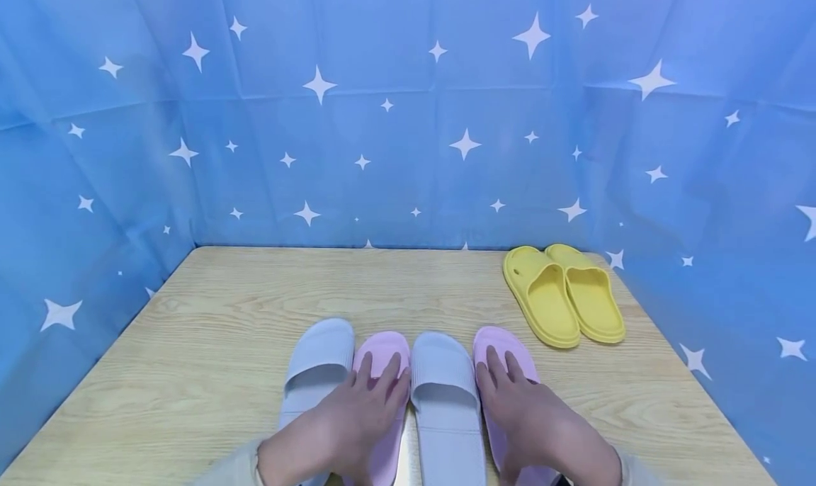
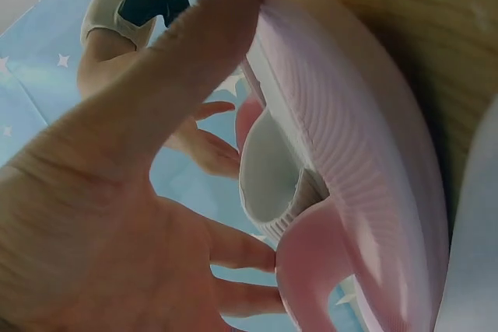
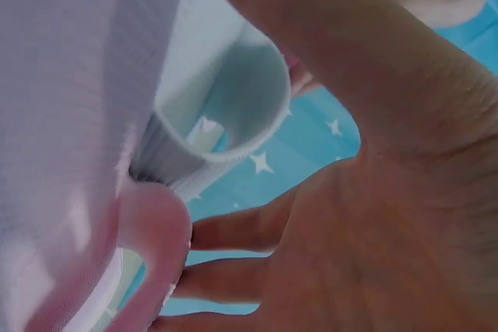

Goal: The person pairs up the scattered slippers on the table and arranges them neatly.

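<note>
Four-in-a-row order runs blue-grey, pink, blue-grey, pink. My left hand (image 1: pixel 366 415) rests on the left pink slipper (image 1: pixel 384 344), fingers spread over its strap. In the left wrist view those fingers touch the pink strap (image 2: pixel 311 250), and the thumb lies against the slipper's edge. On the right pink slipper (image 1: pixel 500 338) lies my right hand (image 1: pixel 525 408). Its straight fingertips meet the strap (image 3: pixel 159 223) in the right wrist view. One blue-grey slipper (image 1: pixel 446 429) is between the hands; another blue-grey slipper (image 1: pixel 325 348) is left of the left hand, partly hidden by the forearm.
A pair of yellow slippers (image 1: pixel 545 298) stands side by side at the table's back right corner. The wooden table (image 1: pixel 210 344) is enclosed at the back and both sides by a blue curtain (image 1: pixel 395 132) with white stars.
</note>
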A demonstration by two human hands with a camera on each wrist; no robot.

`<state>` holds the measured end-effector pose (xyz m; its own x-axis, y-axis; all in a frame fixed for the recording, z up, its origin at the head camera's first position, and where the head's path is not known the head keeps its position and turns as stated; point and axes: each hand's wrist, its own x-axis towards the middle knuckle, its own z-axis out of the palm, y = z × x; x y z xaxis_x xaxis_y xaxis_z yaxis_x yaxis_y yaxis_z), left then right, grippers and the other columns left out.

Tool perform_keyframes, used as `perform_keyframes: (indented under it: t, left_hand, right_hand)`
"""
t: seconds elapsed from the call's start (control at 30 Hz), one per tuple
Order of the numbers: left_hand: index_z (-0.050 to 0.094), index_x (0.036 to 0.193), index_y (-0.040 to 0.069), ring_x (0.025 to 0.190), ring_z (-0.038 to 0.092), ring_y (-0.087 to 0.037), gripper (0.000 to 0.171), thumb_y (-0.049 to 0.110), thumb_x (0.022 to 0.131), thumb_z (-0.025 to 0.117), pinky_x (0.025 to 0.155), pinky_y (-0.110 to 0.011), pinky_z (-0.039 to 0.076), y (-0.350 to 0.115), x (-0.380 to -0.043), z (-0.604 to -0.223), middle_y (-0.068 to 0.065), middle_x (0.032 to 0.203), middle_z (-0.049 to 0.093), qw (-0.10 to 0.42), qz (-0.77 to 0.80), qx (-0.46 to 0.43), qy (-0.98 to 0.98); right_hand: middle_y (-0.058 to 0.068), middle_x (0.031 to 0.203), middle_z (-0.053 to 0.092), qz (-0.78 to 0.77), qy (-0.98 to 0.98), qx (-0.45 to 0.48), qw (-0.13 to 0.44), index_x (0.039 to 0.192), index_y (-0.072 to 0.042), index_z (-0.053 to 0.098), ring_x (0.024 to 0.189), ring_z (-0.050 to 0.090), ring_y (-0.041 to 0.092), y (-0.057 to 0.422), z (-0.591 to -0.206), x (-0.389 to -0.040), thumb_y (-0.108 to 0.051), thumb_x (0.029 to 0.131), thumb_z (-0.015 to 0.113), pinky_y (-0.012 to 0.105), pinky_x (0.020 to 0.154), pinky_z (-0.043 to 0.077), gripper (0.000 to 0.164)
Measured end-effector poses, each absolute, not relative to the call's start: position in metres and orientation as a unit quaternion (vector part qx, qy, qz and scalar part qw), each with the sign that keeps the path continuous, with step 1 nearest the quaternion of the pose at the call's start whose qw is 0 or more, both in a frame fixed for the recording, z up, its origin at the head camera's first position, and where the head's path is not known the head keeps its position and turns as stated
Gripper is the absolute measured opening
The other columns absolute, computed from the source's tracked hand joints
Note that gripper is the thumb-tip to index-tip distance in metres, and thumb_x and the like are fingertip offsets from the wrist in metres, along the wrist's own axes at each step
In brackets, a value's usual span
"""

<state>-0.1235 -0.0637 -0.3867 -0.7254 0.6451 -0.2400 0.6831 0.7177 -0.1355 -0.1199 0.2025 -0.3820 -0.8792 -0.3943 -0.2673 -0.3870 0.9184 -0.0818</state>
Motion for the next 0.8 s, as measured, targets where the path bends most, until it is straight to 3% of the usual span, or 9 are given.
perform_keyframes:
  t: [0.17, 0.43, 0.8]
  left_hand:
    - [0.022, 0.165, 0.008, 0.147, 0.036, -0.056, 0.149, 0.078, 0.051, 0.089, 0.112, -0.057, 0.048, -0.064, -0.122, -0.39, -0.016, 0.172, 0.022, 0.07, -0.124, 0.364, 0.92]
    - [0.023, 0.164, 0.007, 0.147, 0.037, -0.055, 0.153, 0.082, 0.048, 0.087, 0.112, -0.058, 0.048, -0.063, -0.125, -0.391, -0.018, 0.171, 0.023, 0.058, -0.132, 0.364, 0.92]
    - [0.018, 0.165, 0.005, 0.151, 0.029, -0.056, 0.158, 0.077, 0.044, 0.091, 0.118, -0.06, 0.04, -0.065, -0.131, -0.389, -0.021, 0.173, 0.016, 0.076, -0.073, 0.339, 0.935]
  right_hand:
    - [0.033, 0.167, 0.02, 0.013, 0.97, -0.199, 0.14, 0.157, 0.007, 0.03, 0.15, 0.026, 0.06, 0.2, -0.384, -0.12, -0.043, 0.035, 0.105, 0.065, 0.106, 0.05, 0.151]
    - [0.034, 0.164, 0.026, 0.043, 0.971, -0.211, 0.103, 0.154, 0.008, 0.033, 0.146, 0.031, 0.061, 0.201, -0.389, -0.121, -0.041, 0.033, 0.104, 0.06, 0.096, 0.058, 0.149]
    - [0.029, 0.17, 0.014, 0.007, 0.968, -0.202, 0.149, 0.161, 0.003, 0.022, 0.153, 0.019, 0.058, 0.211, -0.384, -0.137, -0.037, 0.04, 0.104, 0.074, 0.109, 0.041, 0.152]
